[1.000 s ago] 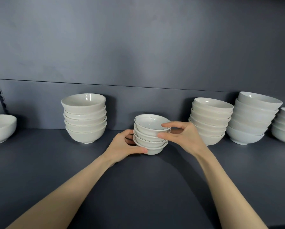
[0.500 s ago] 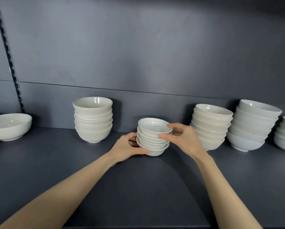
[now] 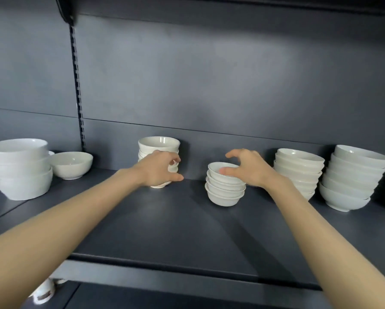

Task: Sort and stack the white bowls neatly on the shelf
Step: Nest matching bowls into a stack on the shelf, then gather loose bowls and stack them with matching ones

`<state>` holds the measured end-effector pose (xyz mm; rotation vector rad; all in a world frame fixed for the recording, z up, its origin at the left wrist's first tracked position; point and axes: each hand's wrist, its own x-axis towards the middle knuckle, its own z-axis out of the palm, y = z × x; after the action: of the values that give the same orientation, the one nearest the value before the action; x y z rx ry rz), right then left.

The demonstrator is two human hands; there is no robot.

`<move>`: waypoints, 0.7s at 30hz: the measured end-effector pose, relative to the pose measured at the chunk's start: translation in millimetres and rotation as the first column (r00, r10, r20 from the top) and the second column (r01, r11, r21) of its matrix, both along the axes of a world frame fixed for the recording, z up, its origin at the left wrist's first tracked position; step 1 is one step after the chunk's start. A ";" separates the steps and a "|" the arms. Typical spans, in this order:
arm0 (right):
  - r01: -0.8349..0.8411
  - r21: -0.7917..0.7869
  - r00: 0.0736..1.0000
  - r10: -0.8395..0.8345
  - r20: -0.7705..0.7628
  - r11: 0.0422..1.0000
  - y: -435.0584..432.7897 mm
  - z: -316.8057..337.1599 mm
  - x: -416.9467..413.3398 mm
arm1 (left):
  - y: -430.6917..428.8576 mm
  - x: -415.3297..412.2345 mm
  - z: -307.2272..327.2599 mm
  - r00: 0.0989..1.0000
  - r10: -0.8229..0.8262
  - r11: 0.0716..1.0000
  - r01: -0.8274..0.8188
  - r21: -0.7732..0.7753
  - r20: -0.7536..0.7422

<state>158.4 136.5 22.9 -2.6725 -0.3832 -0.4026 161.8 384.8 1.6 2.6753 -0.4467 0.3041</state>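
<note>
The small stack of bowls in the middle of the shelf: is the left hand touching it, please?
No, the left hand is apart from the small stack, over by the taller stack to its left.

Stocking a shop's display shelving.

I'm reaching into a dark grey metal shelf (image 3: 187,230) with a matching back panel (image 3: 209,85) and a slotted upright strip (image 3: 76,85), the sort of fixture retail racking has. Many white bowls of the same make stand in stacks along it: a small stack (image 3: 226,186) in the middle, taller stacks (image 3: 298,170) to my right, wider bowls (image 3: 19,168) at my left. More shelving shows below.
</note>
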 end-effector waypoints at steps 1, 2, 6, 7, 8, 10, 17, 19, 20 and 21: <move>-0.022 -0.031 1.000 0.022 0.004 0.999 11.7 6.0 0.7 | 11.7 -4.8 8.6 0.999 0.022 0.999 -0.023 0.034 0.031; -0.043 -0.054 0.999 0.043 0.011 0.998 25.0 12.1 1.5 | 24.5 -9.9 17.0 0.997 0.041 0.996 -0.046 0.073 0.064; -0.114 -0.107 0.991 0.120 0.052 0.988 84.8 31.9 -3.0 | 80.1 -32.2 43.5 0.977 0.102 0.966 -0.143 0.217 0.188; -0.131 -0.107 0.988 0.139 0.062 0.986 101.1 35.2 -4.6 | 95.8 -38.0 47.4 0.971 0.119 0.955 -0.169 0.245 0.207; -0.146 -0.107 0.986 0.154 0.069 0.984 118.2 37.8 -6.9 | 112.4 -43.5 50.1 0.966 0.138 0.944 -0.196 0.265 0.220; -0.167 -0.104 0.981 0.176 0.078 0.980 152.7 39.8 -10.8 | 146.6 -53.7 52.3 0.955 0.173 0.927 -0.241 0.288 0.240; -0.214 -0.124 0.973 0.222 0.057 0.969 278.7 21.6 -24.8 | 274.9 -82.0 42.1 0.948 0.190 0.936 -0.253 0.243 0.254; -0.215 -0.108 0.974 0.221 0.042 0.971 310.1 14.9 -29.2 | 307.4 -86.2 36.8 0.947 0.171 0.951 -0.231 0.205 0.273; -0.211 -0.095 0.976 0.215 0.035 0.973 324.0 11.6 -30.7 | 321.2 -87.4 34.3 0.946 0.159 0.958 -0.218 0.189 0.282; -0.207 -0.086 0.977 0.210 0.029 0.975 336.6 8.8 -31.8 | 333.6 -88.1 32.0 0.947 0.150 0.963 -0.205 0.174 0.284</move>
<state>126.5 473.2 31.6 -2.6712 -0.6992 -0.3806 73.8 718.4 33.6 2.8905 -0.3284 0.7191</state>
